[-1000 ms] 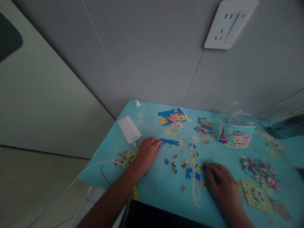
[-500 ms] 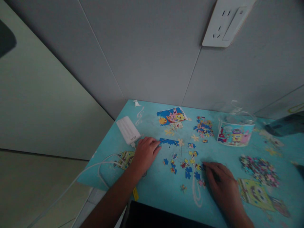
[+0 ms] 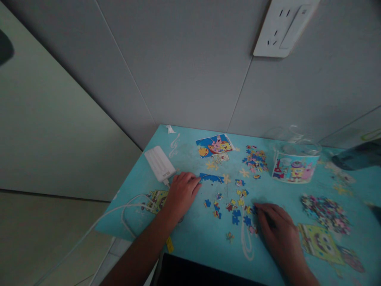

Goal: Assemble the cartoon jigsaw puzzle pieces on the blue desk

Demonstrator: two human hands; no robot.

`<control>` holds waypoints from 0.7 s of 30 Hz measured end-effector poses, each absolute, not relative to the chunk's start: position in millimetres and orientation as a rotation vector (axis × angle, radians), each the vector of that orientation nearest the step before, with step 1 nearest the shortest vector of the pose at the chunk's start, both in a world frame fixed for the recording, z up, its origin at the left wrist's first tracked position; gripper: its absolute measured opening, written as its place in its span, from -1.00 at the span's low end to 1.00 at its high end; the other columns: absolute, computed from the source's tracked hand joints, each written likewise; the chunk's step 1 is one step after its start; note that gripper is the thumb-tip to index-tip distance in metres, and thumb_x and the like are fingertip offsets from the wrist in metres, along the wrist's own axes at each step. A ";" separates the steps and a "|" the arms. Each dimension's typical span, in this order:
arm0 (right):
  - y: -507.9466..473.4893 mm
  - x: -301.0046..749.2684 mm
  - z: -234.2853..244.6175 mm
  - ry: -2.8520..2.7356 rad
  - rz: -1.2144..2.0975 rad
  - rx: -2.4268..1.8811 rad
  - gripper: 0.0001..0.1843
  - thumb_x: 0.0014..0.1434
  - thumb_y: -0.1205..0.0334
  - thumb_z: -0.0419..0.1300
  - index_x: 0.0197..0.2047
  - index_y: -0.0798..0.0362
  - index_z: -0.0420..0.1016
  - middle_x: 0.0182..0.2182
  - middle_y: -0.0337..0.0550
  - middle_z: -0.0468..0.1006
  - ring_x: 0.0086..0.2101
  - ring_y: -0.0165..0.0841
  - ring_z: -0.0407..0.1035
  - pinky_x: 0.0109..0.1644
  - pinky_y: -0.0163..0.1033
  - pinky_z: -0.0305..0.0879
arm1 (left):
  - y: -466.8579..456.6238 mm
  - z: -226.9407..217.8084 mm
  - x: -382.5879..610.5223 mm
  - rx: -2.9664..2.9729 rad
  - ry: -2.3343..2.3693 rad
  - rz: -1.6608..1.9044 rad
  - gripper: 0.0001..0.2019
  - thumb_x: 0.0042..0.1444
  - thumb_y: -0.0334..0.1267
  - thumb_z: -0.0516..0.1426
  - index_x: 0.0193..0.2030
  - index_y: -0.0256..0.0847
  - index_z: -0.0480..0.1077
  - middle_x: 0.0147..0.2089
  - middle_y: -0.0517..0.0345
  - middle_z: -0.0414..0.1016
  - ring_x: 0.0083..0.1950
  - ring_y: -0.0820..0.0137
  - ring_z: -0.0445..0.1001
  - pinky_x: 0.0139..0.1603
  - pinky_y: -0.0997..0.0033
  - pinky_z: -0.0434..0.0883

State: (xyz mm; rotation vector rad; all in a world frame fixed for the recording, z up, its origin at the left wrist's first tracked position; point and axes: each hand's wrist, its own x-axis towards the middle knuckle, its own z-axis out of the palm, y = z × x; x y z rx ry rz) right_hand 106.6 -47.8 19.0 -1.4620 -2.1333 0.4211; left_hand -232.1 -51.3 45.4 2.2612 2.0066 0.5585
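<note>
My left hand [image 3: 183, 190] lies on the table, fingers slightly apart, its fingertips at the left end of a joined blue jigsaw strip [image 3: 212, 178]. My right hand [image 3: 275, 224] is closed in a pinch at the right side of the loose pieces, its thumb and index finger on a dark blue puzzle piece [image 3: 255, 209]. Between the hands several loose pieces are scattered, among them a joined blue pair [image 3: 236, 217], a blue piece [image 3: 247, 220] and a yellow piece [image 3: 243, 193]. Behind the strip lies the picture card [image 3: 216, 145] with cartoon figures.
Two piles of pieces lie on the right, a blue mixed pile [image 3: 255, 159] and a larger multicoloured pile [image 3: 326, 213]. A clear tub [image 3: 296, 169] with a cartoon label stands near the wall. A white power bank [image 3: 160, 163] with a cable [image 3: 119, 207] is at left; a dark bottle [image 3: 358, 155] is far right.
Both hands stay where they were, and the pieces look unmoved. Only the camera view has shifted very slightly.
</note>
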 end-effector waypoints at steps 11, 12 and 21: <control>-47.0 104.9 20.0 -2.135 0.401 -1.472 -0.74 0.33 0.12 0.10 -0.01 -0.07 0.55 -0.10 -0.08 0.56 -0.11 -0.16 0.45 0.04 0.02 0.36 | -50.9 50.8 -230.3 2.289 2.004 0.560 -0.80 0.33 -0.23 0.10 0.01 -0.10 0.50 -0.06 0.09 0.48 0.00 0.22 0.40 0.04 0.09 0.32; -47.0 104.7 20.1 -2.137 0.403 -1.474 -0.73 0.33 0.11 0.10 -0.01 -0.07 0.56 -0.09 -0.07 0.56 -0.11 -0.16 0.45 0.04 0.02 0.36 | -50.5 51.4 -230.0 2.292 2.002 0.561 -0.80 0.34 -0.25 0.08 0.00 -0.10 0.50 -0.05 0.09 0.48 0.01 0.23 0.40 0.04 0.09 0.33; -47.4 103.7 22.7 -2.146 0.400 -1.448 -0.73 0.33 0.12 0.11 0.00 -0.07 0.55 -0.11 -0.09 0.56 -0.12 -0.17 0.46 0.02 0.01 0.37 | -46.1 47.2 -230.2 2.278 2.006 0.617 -0.81 0.32 -0.35 0.09 -0.01 -0.11 0.47 0.01 0.08 0.47 0.05 0.22 0.39 0.10 0.11 0.34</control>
